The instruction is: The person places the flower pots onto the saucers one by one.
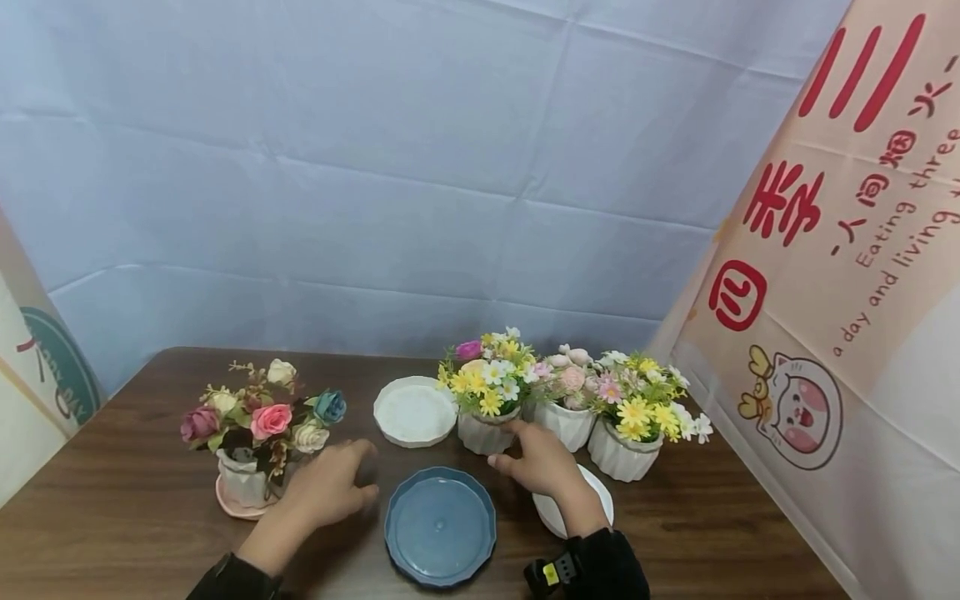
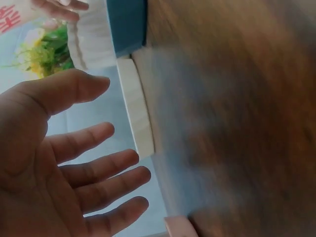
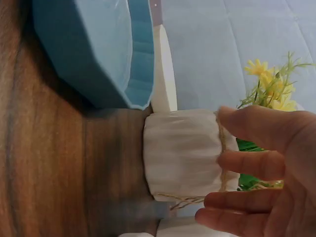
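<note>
On the wooden table [image 1: 135, 467], seen from the head, the right hand [image 1: 543, 462] reaches the white pot [image 1: 486, 433] of yellow flowers, crowded between the white saucer [image 1: 415, 410] and a neighbouring pot [image 1: 564, 423], which a careless lift could knock. At the left wrist, the left hand [image 2: 59, 173] is spread, holding nothing. At the right wrist, fingers [image 3: 256, 165] touch the pot's twine rim without wrapping it, a hold I judge could slip or tip it onto the blue saucer [image 3: 94, 54].

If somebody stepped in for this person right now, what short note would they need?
Left hand: open, holds nothing, over the table beside the rose pot, which already sits on a pink saucer.
Right hand: fingers at the rim of the yellow-flower pot, grip not yet closed.
Blue saucer, white saucer and another white saucer under the right wrist hold nothing.
Three white pots stand straight on the table.
</note>
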`<state>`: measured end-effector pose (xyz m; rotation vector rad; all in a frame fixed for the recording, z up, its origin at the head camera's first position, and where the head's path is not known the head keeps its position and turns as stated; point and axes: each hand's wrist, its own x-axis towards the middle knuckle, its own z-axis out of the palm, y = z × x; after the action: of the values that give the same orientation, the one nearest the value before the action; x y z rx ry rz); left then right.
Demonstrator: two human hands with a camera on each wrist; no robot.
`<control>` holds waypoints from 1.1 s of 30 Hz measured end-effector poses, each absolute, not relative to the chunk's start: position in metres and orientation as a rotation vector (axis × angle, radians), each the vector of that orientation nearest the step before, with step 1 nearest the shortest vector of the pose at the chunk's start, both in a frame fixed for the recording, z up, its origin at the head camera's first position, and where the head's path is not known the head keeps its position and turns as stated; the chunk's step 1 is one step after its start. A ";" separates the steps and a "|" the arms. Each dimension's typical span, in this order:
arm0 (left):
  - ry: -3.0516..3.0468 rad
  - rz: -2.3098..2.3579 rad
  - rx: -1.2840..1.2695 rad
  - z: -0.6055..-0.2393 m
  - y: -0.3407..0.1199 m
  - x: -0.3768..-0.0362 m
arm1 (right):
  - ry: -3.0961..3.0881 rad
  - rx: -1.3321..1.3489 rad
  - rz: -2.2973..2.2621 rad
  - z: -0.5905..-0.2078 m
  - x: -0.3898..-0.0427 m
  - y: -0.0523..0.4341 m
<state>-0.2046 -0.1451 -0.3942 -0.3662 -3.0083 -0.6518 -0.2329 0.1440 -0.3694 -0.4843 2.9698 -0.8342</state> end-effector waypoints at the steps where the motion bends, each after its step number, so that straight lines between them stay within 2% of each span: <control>1: -3.017 -0.667 -0.348 -0.394 -0.145 -0.206 | 2.981 -0.474 -0.843 -0.370 -0.234 0.144; 12: -2.969 -1.086 -0.164 -0.393 -0.138 -0.223 | 3.039 -0.201 -1.065 -0.377 -0.244 0.142; 26: -2.867 -1.522 0.018 -0.401 -0.141 -0.242 | 2.898 -0.170 -1.220 -0.381 -0.258 0.132; 33: -2.768 -1.504 -0.001 -0.408 -0.137 -0.251 | 2.866 -0.182 -1.320 -0.384 -0.263 0.130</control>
<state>-0.2513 -0.1369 -0.4085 -0.0009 -2.7677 -1.5040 -0.2627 0.1298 -0.3841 -0.1823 2.8658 -1.3199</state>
